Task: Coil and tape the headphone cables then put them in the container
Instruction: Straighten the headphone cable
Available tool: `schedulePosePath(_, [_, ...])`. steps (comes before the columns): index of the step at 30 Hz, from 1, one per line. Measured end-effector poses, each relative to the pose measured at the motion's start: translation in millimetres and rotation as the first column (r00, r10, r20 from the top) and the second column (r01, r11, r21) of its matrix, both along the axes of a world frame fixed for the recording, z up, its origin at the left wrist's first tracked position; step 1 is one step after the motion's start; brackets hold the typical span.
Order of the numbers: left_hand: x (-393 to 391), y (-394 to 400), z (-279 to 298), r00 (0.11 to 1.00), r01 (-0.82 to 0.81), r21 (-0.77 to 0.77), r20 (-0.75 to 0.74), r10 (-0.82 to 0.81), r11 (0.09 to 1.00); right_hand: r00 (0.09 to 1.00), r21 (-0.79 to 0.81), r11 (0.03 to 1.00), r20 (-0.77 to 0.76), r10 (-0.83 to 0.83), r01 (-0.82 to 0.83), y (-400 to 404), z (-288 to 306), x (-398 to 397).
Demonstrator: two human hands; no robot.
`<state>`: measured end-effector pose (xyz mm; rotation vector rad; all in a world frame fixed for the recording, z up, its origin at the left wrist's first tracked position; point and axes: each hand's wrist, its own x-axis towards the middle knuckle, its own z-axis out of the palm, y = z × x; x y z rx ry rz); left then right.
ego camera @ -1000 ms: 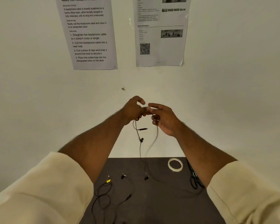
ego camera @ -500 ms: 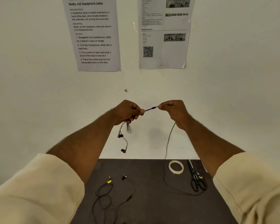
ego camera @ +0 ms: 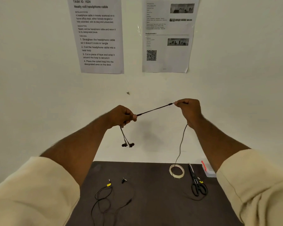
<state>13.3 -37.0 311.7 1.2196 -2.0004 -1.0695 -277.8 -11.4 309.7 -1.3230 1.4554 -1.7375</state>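
Observation:
A black headphone cable (ego camera: 154, 109) is stretched taut in the air between my two hands. My left hand (ego camera: 121, 115) pinches it, and the two earbuds (ego camera: 127, 144) dangle below that fist. My right hand (ego camera: 189, 110) grips the cable higher up; the rest of the cable hangs from it down to the dark mat (ego camera: 153, 201). A second black headphone cable (ego camera: 104, 198) with a yellow tag lies loosely tangled on the mat at the front left. A roll of tape (ego camera: 176, 171) lies flat at the mat's back right.
Black scissors (ego camera: 197, 183) lie right of the tape roll. A clear plastic container (ego camera: 208, 171) with a red part sits at the mat's far right edge, partly hidden by my right arm. Two printed sheets hang on the wall (ego camera: 39, 95) ahead.
My hands have moved apart, drawing the cable taut between them. The earbuds have risen off the mat and hang below my left hand. My right hand has risen.

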Motion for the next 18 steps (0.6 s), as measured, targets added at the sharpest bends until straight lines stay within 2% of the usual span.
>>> schedulePosePath(4, [35,-7,-8,0.995,-0.100,0.001,0.007,0.100,0.995,0.993,-0.022,0.993,0.038,-0.116,0.117,2,12,-33])
schedulePosePath(10, [49,-16,-5,0.981,-0.173,-0.067,-0.095,0.167,0.983,0.995,0.014,0.995,-0.021,-0.098,0.099,3,11,-53])
schedulePosePath(14, [48,-17,0,0.977,-0.201,-0.149,-0.099,0.188,0.968,0.994,0.010,0.994,-0.010,-0.110,0.110,1,6,-54])
schedulePosePath(18, [45,-21,-5,0.964,-0.256,-0.169,-0.116,0.238,0.952,0.991,0.007,0.991,0.003,-0.131,0.130,-1,5,-51])
